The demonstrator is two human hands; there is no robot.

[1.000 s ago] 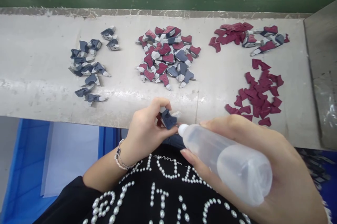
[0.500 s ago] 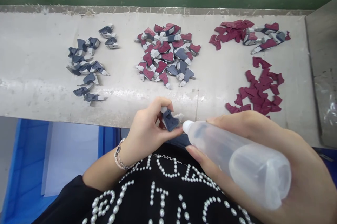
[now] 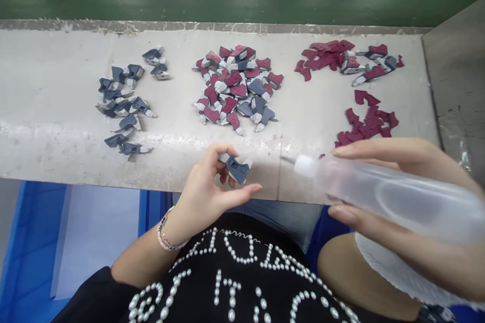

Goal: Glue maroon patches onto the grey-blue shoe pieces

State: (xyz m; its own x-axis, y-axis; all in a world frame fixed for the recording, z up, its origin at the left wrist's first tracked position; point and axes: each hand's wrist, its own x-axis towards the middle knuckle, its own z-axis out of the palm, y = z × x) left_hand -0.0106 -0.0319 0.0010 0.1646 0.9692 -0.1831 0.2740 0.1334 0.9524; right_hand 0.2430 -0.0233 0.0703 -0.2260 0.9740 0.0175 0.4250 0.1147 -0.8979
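My left hand holds a small dark blue-grey and white plastic part between its fingers, over the near edge of the table. The thumb stands a little off it. In my right hand is a translucent squeeze bottle with a white cap and a thin metal tip, lying nearly level and pointing left. The tip is apart from the part. A pile of joined maroon, grey and white parts lies in the middle beyond my left hand. Loose maroon pieces lie beyond the bottle, partly hidden by my right hand.
Several blue-grey and white parts lie at the left of the table. More maroon pieces and a few joined parts sit at the far right. A metal wall bounds the right end. Below left stands a blue bin.
My right hand has drawn the bottle to the right, away from the part. My left hand has shifted slightly left, its thumb has lifted and the part has turned.
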